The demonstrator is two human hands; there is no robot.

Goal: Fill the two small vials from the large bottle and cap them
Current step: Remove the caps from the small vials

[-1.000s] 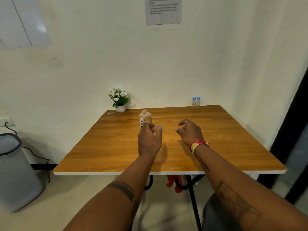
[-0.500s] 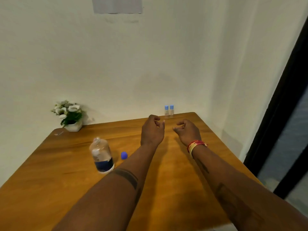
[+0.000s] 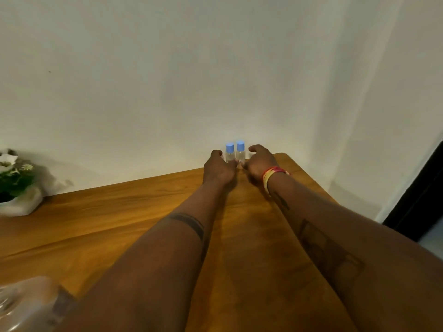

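Observation:
Two small clear vials with blue caps stand side by side at the far edge of the wooden table (image 3: 119,212), against the wall: the left vial (image 3: 229,152) and the right vial (image 3: 240,150). My left hand (image 3: 219,169) reaches to the left vial with its fingers curled and apart, just beside it. My right hand (image 3: 260,161), with a red and yellow wristband, is cupped open beside the right vial. Neither hand clearly grips a vial. The large clear bottle (image 3: 26,305) is a blur at the bottom left corner.
A white pot with flowers (image 3: 16,185) stands at the far left of the table by the wall. The table's right edge lies just past my right arm, with a dark doorway (image 3: 422,195) beyond it.
Both hands have stretched forward from mid-table to the two vials at the far edge. The view has moved forward and down, so the bottle now lies at the bottom left corner.

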